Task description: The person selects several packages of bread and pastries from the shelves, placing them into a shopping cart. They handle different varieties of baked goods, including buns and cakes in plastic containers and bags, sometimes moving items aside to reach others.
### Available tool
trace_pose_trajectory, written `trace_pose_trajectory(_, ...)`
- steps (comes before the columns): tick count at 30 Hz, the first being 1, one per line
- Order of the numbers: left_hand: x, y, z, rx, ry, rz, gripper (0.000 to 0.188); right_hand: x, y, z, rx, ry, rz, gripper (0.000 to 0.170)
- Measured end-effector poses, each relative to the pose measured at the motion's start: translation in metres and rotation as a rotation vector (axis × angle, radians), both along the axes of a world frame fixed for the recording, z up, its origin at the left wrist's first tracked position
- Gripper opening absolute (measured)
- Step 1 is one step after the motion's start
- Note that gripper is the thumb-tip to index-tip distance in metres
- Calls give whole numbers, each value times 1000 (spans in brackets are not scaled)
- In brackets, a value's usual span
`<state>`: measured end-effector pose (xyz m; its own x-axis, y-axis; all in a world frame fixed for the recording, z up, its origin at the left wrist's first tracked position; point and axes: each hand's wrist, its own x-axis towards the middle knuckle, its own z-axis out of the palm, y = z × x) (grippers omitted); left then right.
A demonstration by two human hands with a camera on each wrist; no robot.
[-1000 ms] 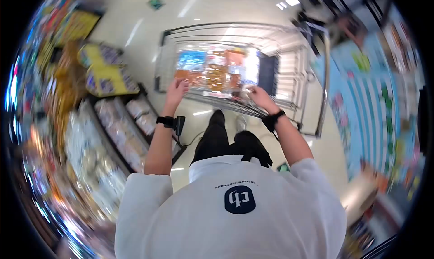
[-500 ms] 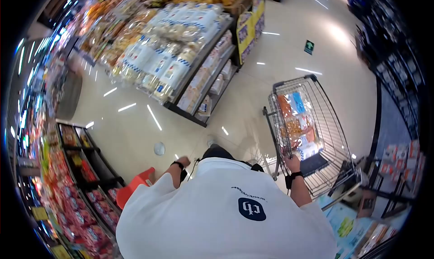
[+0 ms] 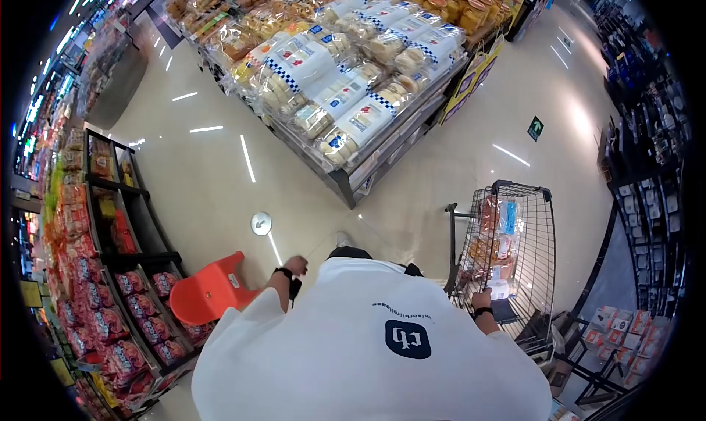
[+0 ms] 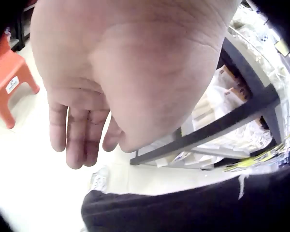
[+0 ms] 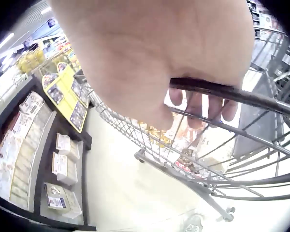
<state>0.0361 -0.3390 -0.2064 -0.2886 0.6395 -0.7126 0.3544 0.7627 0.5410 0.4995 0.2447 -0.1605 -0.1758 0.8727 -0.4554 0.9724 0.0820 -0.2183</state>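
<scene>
My right hand (image 3: 482,298) grips the dark top rail (image 5: 261,102) of a wire shopping cart (image 3: 543,237) at my right side. In the right wrist view its fingers curl over that rail. Packaged foods (image 3: 504,237), among them a blue-and-clear pack, lie inside the cart. My left hand (image 3: 296,265) hangs free beside my body. Its fingers (image 4: 77,140) are loose and hold nothing in the left wrist view. An orange plastic stool (image 3: 209,292) stands just left of that hand.
Ahead, a display stand (image 3: 346,182) carries bagged bread (image 3: 360,119), its corner pointing toward me. Shelves of red snack packs (image 3: 99,296) line the left. Dark racks (image 3: 647,252) stand along the right, with boxed goods (image 3: 618,333) low down. A round floor sticker (image 3: 260,223) lies ahead left.
A second ago both hands were at the cart in front of me. Now the cart is at my right, held by the right hand alone; the left hand is away from it. My view has turned left.
</scene>
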Motion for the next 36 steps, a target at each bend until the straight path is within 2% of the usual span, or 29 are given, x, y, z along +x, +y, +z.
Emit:
trace_pose_trajectory(1,-27,10,15,14,35,90,20,-19,-9,21,-16,-99,44,63)
trace_pose_trajectory(2,-50,12,7,22,-74,379,19,-45,-21,41,-36,-204,87,73)
trace_pose_trajectory(3,-67,29,52,-8,-99,630,20,-68,-31,48,47,-235,117,69)
trace_pose_trajectory(4,-83,32,59,30,-7,759,24,-85,-37,54,130,-259,149,66)
trace_pose_trajectory(6,-112,43,86,126,59,821,30,-97,-30,28,107,-163,29,61)
trace_pose_trajectory(8,-136,49,93,194,14,897,31,-120,-35,43,21,-111,-55,60)
trace_pose_trajectory(10,-151,63,121,208,10,911,31,-125,-33,36,-1,5,-54,57)
trace_pose_trajectory(11,-159,67,119,251,33,890,31,-119,-28,14,46,8,-55,53)
trace_pose_trajectory(12,-164,72,120,272,83,896,30,-129,-35,22,71,-45,-61,49)
trace_pose_trajectory(16,-173,104,157,433,200,989,28,-150,-37,22,73,32,-97,49)
trace_pose_trajectory(18,-181,121,180,477,253,1028,29,-165,-45,27,141,31,-193,51)
trace_pose_trajectory(19,-185,130,189,518,386,1023,28,-175,-41,36,144,-174,-130,51)
trace_pose_trajectory(20,-189,139,197,557,522,1019,27,-187,-28,47,153,-177,-121,51)
trace_pose_trajectory(22,-194,154,211,616,574,1050,28,-262,-20,139,27,-693,548,49)
trace_pose_trajectory(24,-209,169,224,659,417,1114,33,-347,-21,190,379,484,327,47)
trace_pose_trajectory(25,-218,176,226,654,423,1118,33,-377,21,152,488,385,443,47)
trace_pose_trajectory(26,-224,184,226,648,381,1123,36,-425,32,155,492,763,555,40)
trace_pose_trajectory(27,-228,192,226,641,336,1130,38,-478,42,168,343,935,665,33)
trace_pose_trajectory(28,-233,199,226,632,337,1142,38,-528,27,221,376,840,836,27)
trace_pose_trajectory(30,-243,210,228,475,345,1037,47,-617,18,246,264,1044,951,27)
trace_pose_trajectory(31,-245,214,228,470,354,1046,47,-656,12,253,227,1050,1027,29)
trace_pose_trajectory(33,-247,222,223,349,650,920,52,-714,-6,261,245,1008,1150,36)
trace_pose_trajectory(35,-248,228,222,344,741,985,50,-759,-14,255,296,970,1207,42)
trace_pose_trajectory(36,-249,231,223,343,825,1041,50,-778,-16,241,296,779,1194,47)
